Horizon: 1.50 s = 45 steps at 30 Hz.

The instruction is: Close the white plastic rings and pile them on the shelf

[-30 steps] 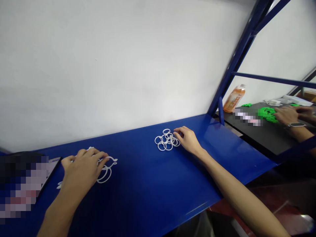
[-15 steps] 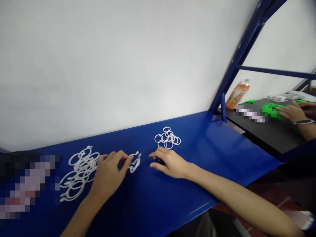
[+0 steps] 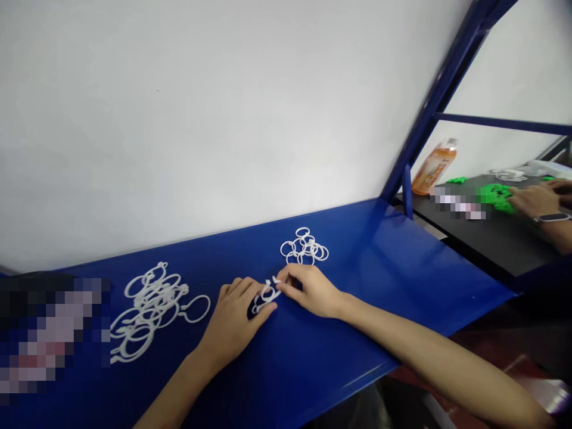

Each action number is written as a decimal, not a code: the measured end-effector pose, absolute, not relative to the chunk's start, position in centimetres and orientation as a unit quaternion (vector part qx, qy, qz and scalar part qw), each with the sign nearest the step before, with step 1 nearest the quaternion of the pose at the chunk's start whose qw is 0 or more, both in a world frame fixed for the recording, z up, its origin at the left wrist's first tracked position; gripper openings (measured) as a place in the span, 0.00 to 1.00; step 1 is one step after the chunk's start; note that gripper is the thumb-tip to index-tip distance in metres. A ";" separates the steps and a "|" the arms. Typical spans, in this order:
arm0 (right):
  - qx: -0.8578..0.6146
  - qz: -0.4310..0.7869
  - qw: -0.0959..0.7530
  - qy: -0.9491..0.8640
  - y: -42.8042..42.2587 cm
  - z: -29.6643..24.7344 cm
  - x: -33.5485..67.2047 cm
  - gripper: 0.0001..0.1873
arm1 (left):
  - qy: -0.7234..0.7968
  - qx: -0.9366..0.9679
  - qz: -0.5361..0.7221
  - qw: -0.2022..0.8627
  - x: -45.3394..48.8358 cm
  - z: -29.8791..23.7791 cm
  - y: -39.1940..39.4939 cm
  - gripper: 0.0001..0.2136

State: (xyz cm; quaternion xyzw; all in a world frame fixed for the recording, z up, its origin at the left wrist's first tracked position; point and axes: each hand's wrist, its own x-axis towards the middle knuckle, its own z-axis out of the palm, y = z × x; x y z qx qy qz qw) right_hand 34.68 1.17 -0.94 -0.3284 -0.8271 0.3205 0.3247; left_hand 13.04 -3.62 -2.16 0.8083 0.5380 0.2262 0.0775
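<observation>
My left hand (image 3: 235, 322) and my right hand (image 3: 310, 290) meet over the middle of the blue shelf (image 3: 357, 310). Both pinch one small white plastic ring piece (image 3: 264, 296) between their fingertips. A cluster of small white rings (image 3: 304, 248) lies just behind my right hand. A tangled heap of larger white rings with tabs (image 3: 149, 307) lies to the left of my left hand.
A white wall rises right behind the shelf. A blue upright post (image 3: 429, 107) stands at the right. Beyond it, on a black table (image 3: 491, 238), another person's hands (image 3: 538, 199) handle green parts (image 3: 496, 196); an orange bottle (image 3: 434, 167) stands there.
My left hand carried a white piece from the left heap toward the middle. My right hand left the small ring cluster, came toward me, and now pinches the same piece.
</observation>
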 end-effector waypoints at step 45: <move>-0.142 0.054 0.236 -0.960 -0.7 -0.6 35.4 0.13 | 0.400 0.819 0.394 0.116 13.5 -0.6 -4.5 0.13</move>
